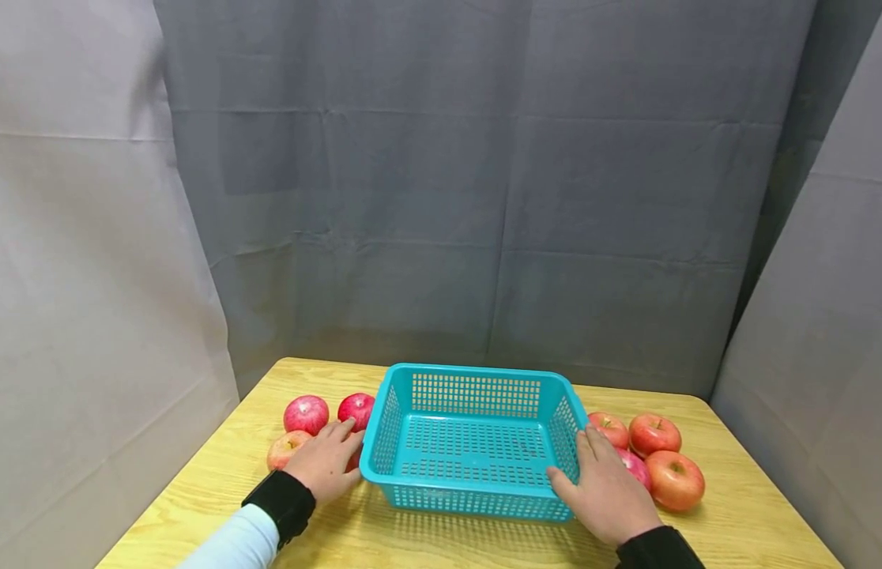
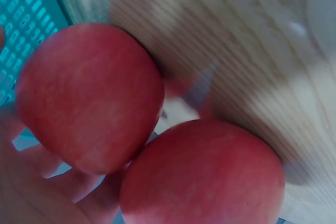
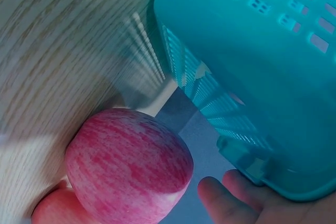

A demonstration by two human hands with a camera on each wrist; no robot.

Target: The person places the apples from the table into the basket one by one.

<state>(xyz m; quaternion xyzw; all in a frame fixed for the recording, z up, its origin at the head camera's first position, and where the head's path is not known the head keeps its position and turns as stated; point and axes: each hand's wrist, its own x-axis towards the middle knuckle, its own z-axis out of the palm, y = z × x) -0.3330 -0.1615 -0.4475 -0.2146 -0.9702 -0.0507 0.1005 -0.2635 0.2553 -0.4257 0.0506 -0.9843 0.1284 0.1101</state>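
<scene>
Blue basket [image 1: 476, 442] on wooden table [image 1: 427, 545], between two hands, long axis running from left hand to right hand. Right hand [image 1: 612, 490] nearer: thumb over near right corner, other fingers along right end, rather straight; firm grip cannot be told. Left hand [image 1: 327, 462] just beside left end, fingers spread and rather straight, among left apples [image 1: 306, 415]; contact with rim not clear. Basket rectangular, upright, open at top, walls full of small holes, inside bare. Right apples [image 1: 677, 480] beyond right hand.

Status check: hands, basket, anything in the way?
Left hand beside apples, left of basket; right hand at its right side. Basket upright, empty. Possible obstruction: apples close on both sides.
</scene>
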